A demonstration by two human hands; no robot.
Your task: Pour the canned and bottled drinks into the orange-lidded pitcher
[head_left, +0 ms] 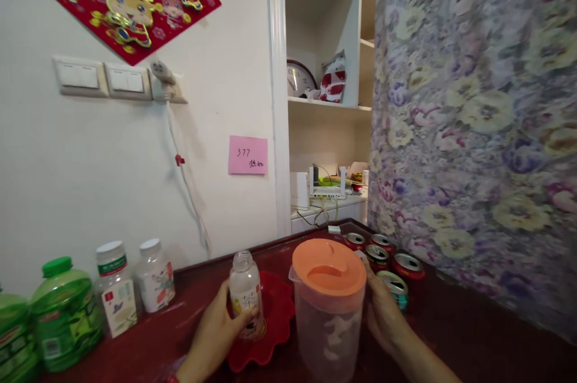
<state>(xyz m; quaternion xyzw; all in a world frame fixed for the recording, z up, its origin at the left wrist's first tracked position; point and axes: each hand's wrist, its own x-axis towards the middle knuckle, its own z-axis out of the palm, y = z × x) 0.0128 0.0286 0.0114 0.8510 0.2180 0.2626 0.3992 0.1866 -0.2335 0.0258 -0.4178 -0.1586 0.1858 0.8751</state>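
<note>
My left hand [224, 323] is wrapped around a small clear bottle [246, 287] with a printed label and no cap. The bottle stands upright over a red scalloped plate [276, 311]; whether its base touches the plate I cannot tell. To the right, a translucent plastic pitcher [328, 335] with an orange lid [329, 267] is upright. My right hand [383, 311] is at the pitcher's right side, its fingers closed around the handle, which is mostly hidden behind the hand.
Several opened drink cans [408, 266] stand behind the pitcher on the dark red table [473, 335]. At the left are green bottles [67, 317], a labelled bottle [118, 293] and a white-capped bottle [155, 278]. A floral curtain [473, 130] borders the right; a power cord [187, 184] hangs down the wall.
</note>
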